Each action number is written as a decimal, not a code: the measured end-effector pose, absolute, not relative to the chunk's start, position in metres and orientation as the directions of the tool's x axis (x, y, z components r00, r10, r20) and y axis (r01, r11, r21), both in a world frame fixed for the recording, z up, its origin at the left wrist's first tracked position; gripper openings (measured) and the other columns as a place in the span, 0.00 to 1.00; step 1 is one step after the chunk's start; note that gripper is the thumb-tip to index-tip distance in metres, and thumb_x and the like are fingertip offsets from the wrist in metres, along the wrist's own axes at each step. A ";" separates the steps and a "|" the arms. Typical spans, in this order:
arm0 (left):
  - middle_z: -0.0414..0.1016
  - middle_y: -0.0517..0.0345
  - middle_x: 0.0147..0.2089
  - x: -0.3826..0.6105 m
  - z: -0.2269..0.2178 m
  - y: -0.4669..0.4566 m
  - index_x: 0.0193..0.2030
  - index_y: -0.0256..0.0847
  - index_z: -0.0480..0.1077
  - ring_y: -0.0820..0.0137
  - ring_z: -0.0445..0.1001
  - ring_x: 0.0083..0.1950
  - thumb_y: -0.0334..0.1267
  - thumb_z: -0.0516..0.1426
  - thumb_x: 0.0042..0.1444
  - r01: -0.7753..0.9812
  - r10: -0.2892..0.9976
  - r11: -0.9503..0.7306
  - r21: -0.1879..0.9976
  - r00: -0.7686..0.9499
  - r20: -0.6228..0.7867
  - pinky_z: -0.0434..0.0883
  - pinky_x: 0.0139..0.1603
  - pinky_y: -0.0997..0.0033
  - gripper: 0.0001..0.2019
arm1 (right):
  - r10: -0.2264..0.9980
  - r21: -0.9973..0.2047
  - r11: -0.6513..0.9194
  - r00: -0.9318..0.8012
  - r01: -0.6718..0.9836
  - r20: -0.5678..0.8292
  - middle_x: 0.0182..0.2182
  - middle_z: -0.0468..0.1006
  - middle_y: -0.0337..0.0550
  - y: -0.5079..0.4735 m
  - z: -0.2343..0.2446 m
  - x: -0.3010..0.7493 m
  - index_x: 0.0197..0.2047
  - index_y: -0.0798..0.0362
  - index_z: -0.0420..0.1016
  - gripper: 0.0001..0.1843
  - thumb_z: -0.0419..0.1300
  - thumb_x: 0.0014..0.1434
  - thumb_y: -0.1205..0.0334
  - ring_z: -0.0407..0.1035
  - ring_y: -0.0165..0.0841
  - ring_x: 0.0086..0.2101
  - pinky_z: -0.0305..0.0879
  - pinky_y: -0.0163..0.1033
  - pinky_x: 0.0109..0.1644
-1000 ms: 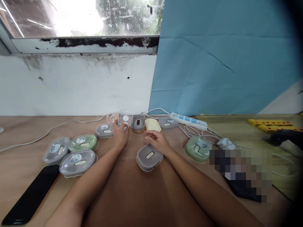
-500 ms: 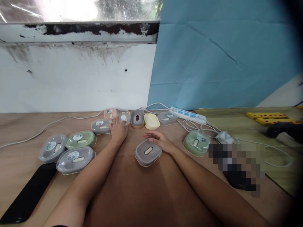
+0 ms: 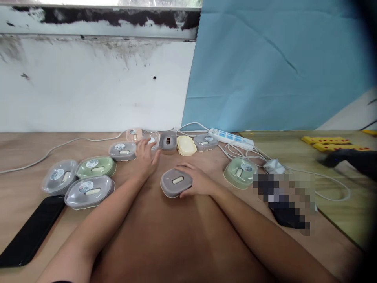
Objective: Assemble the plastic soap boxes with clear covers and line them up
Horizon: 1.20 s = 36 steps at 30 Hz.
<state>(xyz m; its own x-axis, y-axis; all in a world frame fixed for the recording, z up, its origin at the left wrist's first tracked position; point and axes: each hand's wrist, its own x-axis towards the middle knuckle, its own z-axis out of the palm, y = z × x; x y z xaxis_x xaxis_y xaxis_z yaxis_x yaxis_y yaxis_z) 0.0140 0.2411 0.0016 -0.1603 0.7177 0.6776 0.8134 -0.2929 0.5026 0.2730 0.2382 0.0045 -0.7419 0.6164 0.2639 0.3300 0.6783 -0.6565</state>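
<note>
My right hand point(image 3: 196, 179) is wrapped round the right side of a grey oval box point(image 3: 172, 188) with a cream slot in its top, the thumb at the near edge and the fingers at the far edge. My left hand point(image 3: 147, 157) has its fingers apart over clear plastic lids point(image 3: 151, 137) with a white round sticker; whether the fingertips touch them I cannot tell. Right of these lie a grey piece with a dark slot point(image 3: 169, 147) and a stack of cream-coloured pieces point(image 3: 186, 145). A grey lidded box point(image 3: 122, 151) is left of my left hand.
Several lidded boxes, one a green box point(image 3: 96, 167), lie at left beside a black phone point(image 3: 32, 232). Another green box point(image 3: 240, 172) is at right. Behind are a power strip point(image 3: 231, 138) and white cables; yellow strips point(image 3: 338, 144) and a blurred-out object lie far right.
My right hand has closed round the grey box, which has turned slightly and shifted left. My left hand's fingers have spread at the clear lids. The view has tipped down.
</note>
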 end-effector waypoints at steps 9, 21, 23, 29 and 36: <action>0.57 0.36 0.72 0.066 -0.018 0.214 0.75 0.42 0.47 0.48 0.64 0.69 0.67 0.62 0.50 0.003 0.874 -0.482 0.876 0.074 0.481 0.65 0.66 0.48 0.53 | 0.886 -0.947 0.310 -0.387 0.080 0.257 0.61 0.73 0.58 0.255 -0.012 0.272 0.64 0.53 0.69 0.52 0.67 0.45 0.28 0.68 0.53 0.59 0.63 0.56 0.63; 0.69 0.39 0.65 0.075 -0.013 0.218 0.69 0.40 0.58 0.50 0.71 0.63 0.62 0.67 0.47 -0.189 0.953 -0.302 0.934 -0.031 0.302 0.70 0.62 0.53 0.48 | 0.747 -0.863 0.485 -0.580 0.140 0.325 0.70 0.62 0.52 0.246 -0.004 0.271 0.70 0.47 0.62 0.51 0.73 0.48 0.40 0.56 0.51 0.68 0.50 0.58 0.72; 0.74 0.40 0.59 0.072 -0.015 0.223 0.64 0.38 0.63 0.51 0.74 0.59 0.65 0.66 0.45 -0.203 0.946 -0.323 0.924 -0.056 0.319 0.71 0.59 0.54 0.46 | 0.787 -0.891 0.434 -0.538 0.136 0.302 0.67 0.66 0.53 0.245 -0.005 0.268 0.68 0.48 0.66 0.49 0.73 0.48 0.40 0.60 0.51 0.66 0.54 0.57 0.70; 0.78 0.43 0.51 0.072 -0.020 0.227 0.59 0.38 0.67 0.52 0.77 0.52 0.71 0.62 0.46 -0.223 0.952 -0.304 0.926 -0.099 0.289 0.74 0.54 0.52 0.43 | 0.942 -0.985 0.167 -0.287 -0.050 0.174 0.48 0.83 0.52 0.254 -0.013 0.264 0.58 0.51 0.75 0.44 0.51 0.55 0.24 0.75 0.53 0.52 0.71 0.57 0.55; 0.80 0.43 0.46 0.071 -0.027 0.228 0.53 0.38 0.68 0.52 0.79 0.48 0.72 0.61 0.45 -0.342 0.976 -0.216 0.915 -0.064 0.206 0.76 0.48 0.53 0.41 | 0.973 -0.976 0.082 -0.197 -0.201 0.122 0.44 0.84 0.52 0.259 -0.009 0.265 0.60 0.51 0.71 0.41 0.54 0.55 0.29 0.79 0.51 0.44 0.76 0.53 0.42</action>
<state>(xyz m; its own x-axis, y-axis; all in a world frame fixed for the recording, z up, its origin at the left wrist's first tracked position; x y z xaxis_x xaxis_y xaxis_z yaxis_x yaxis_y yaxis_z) 0.0709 0.2284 -0.0273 -0.0645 0.9764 0.2062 -0.3419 -0.2157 0.9146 0.2647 0.2589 -0.0087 -0.1967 0.9728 0.1222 -0.2011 0.0820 -0.9761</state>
